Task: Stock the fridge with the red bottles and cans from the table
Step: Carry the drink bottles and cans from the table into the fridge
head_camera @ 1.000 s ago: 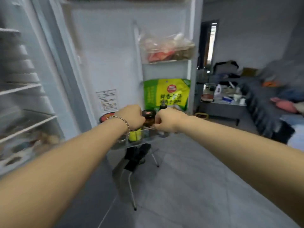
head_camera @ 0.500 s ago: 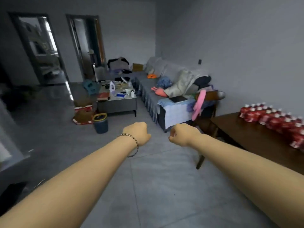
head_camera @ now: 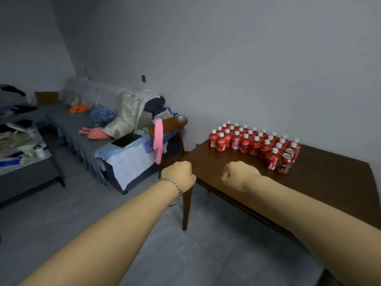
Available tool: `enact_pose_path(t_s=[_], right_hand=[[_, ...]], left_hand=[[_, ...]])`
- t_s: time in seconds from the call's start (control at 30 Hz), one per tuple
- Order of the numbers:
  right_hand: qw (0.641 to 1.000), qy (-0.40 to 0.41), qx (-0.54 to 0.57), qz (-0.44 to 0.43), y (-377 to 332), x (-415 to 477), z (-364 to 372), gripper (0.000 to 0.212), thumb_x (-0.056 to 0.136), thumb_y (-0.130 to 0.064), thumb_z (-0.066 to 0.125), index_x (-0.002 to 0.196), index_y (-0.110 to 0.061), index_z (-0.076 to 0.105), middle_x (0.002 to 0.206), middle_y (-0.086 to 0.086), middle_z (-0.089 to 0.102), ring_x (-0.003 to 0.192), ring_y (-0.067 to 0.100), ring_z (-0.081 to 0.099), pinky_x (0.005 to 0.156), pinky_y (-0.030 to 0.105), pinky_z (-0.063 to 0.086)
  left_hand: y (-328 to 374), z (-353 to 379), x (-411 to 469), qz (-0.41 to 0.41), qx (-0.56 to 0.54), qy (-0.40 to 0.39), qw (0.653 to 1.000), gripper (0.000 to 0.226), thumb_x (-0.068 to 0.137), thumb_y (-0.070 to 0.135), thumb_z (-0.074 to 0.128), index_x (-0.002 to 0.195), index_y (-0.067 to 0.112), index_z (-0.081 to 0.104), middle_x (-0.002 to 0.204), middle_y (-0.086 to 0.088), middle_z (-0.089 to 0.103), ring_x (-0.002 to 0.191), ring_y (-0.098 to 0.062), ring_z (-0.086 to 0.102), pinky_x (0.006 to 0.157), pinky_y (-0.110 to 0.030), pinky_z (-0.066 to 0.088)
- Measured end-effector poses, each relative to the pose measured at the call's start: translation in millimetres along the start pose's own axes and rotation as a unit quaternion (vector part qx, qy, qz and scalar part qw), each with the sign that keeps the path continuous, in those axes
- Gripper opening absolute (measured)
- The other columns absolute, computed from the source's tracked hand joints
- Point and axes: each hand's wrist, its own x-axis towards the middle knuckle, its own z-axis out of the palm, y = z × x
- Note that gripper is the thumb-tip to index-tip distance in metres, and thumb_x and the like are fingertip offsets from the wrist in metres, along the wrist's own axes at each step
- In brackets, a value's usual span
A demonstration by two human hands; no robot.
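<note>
Both arms stretched out front. Left hand [head_camera: 178, 175] balled into a fist, gripping nothing; bracelet [head_camera: 174, 187] on that wrist. Right hand [head_camera: 237, 174] likewise fisted, empty, above near edge of bench [head_camera: 319, 186]. At 1 o'clock from right hand: red bottles [head_camera: 245, 141] upright in tight rows on bench, white caps. Two red cans [head_camera: 286, 162] at cluster's 4 o'clock end, touching bottles. Chair [head_camera: 175, 123] at bench's 10 o'clock, pink strip [head_camera: 158, 141] draped over its back. Sofa [head_camera: 78, 124] beyond at 9 o'clock, tablet [head_camera: 126, 140] lying on it.

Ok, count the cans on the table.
2: one can at the right end of the bottles, nearest the camera; the other can just behind it. More may be hidden among the bottles.
</note>
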Motion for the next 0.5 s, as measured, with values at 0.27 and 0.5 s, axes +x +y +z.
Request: enact_pose_path(t_s=[0.27,0.5], right_hand=[[0.982,0.063,0.044,0.172,80.7,116.4,-24.8,0.028,0.092,-0.027,0.048,0.114,-0.016,0.061,0.115,0.003,0.063,0.101,0.022,0.061,0.086,0.037,0.053],[0.968,0.071,0.050,0.236,166.6,222.5,-23.5,0.027,0.091,-0.021,0.047,0.111,-0.014,0.065,0.109,0.005,0.065,0.098,0.024,0.063,0.084,0.038,0.054]], left_hand=[[53.2,16.7,184.6,0.162,0.000,-0.008,0.987,0.013,0.092,0.024,0.045,0.093,0.020,0.058,0.084,0.003,0.059,0.078,-0.017,0.059,0.073,-0.032,0.052],[97.4,64.8,329.9,0.195,-0.004,-0.020,0.981,0.010,0.093,0.026,0.047,0.093,0.021,0.056,0.086,0.002,0.059,0.079,-0.016,0.059,0.078,-0.034,0.054]])
